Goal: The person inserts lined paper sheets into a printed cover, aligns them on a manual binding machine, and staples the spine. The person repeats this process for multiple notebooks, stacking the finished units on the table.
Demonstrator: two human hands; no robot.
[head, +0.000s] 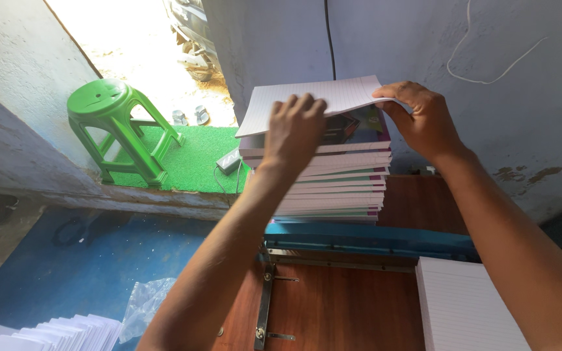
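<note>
A tall stack of notebooks with coloured covers stands at the far edge of a brown wooden table. On top lies a bundle of lined white sheets, held a little above the topmost cover. My left hand presses flat on the sheets' near side, fingers spread over them. My right hand grips the sheets' right edge, thumb on top. A dark printed cover shows beneath the raised sheets.
A stack of lined paper lies at the table's near right. A blue metal bar crosses the table below the notebooks. A green plastic stool stands on a green mat by the doorway. More white paper lies on the blue floor.
</note>
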